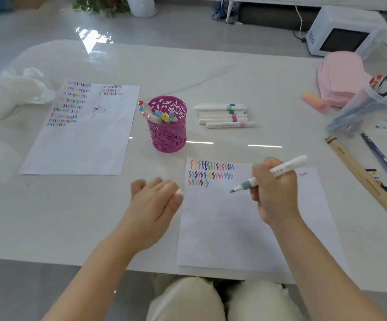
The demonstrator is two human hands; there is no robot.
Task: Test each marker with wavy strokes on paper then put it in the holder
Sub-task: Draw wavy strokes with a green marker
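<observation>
R hand (273, 188) grips uncapped marker (280, 171) over paper (234, 228) — L hand (153, 200) half-hides white bit (179, 193), grip unclear.

Glossy white table (234, 72), bright glare on top. Pale shiny floor (188, 26) beyond. White microwave (340, 33) far right; leafy plant (100, 5) far left.

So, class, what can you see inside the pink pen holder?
Inside the pink holder stand several markers, leaning left, their coloured ends showing above the rim. The patterned wall covers most of their barrels, and the bottom of the holder cannot be seen.
</observation>
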